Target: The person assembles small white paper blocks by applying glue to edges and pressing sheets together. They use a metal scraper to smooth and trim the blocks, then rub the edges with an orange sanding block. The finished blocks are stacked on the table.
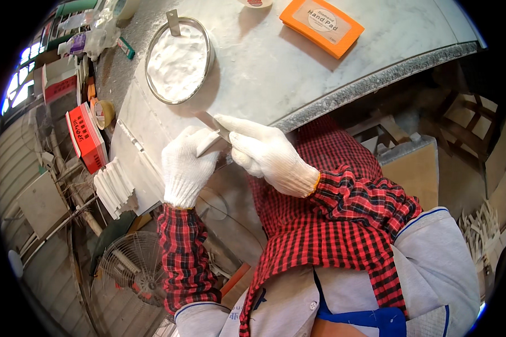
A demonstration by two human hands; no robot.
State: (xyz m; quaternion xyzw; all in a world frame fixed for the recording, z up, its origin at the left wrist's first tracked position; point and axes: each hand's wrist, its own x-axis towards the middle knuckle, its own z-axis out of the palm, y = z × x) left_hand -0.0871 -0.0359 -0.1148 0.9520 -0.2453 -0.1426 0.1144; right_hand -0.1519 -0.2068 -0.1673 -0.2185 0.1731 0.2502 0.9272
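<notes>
Both my hands wear white knitted gloves and meet just beyond the near edge of the stone slab. My right hand grips a thin flat metal blade, its tip pointing up and left. Close against it, my left hand is closed, pinching what looks like a narrow white strip; the glove hides much of it. Beyond them stands a round metal bowl of white paste. A short metal strip leans on the bowl's far rim.
An orange hand pad box lies on the marble-look slab. Several white strips are stacked at left, near a red box and a tape roll. A fan stands below left; a wooden frame is at right.
</notes>
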